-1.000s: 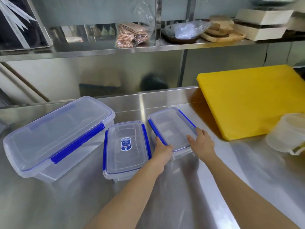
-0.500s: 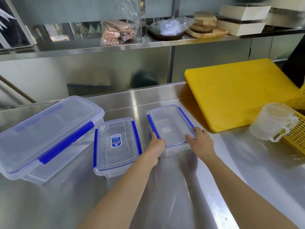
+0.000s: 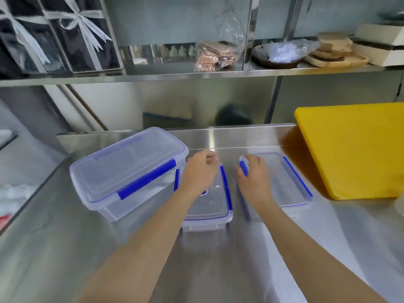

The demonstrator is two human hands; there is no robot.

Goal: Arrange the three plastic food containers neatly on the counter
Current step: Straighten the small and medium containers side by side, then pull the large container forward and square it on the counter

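Three clear plastic containers with blue clips stand in a row on the steel counter (image 3: 218,259). The large container (image 3: 129,169) is at the left and sits at an angle. Touching its right side is the middle container (image 3: 209,206). The flat small container (image 3: 284,180) lies to the right, a gap apart. My left hand (image 3: 200,171) lies over the far end of the middle container with its fingers curled around that edge. My right hand (image 3: 251,176) grips the far left corner of the small container, by its blue clip.
A thick yellow cutting board (image 3: 354,149) lies just right of the small container. A steel shelf (image 3: 196,75) with bags, wooden boards and boxes hangs above the back of the counter. The counter's left edge drops off near some white plastic (image 3: 13,193).
My left hand has left the small container and moved onto the middle one. My right hand shifted from the small container's near right side to its far left corner. The view swung left.
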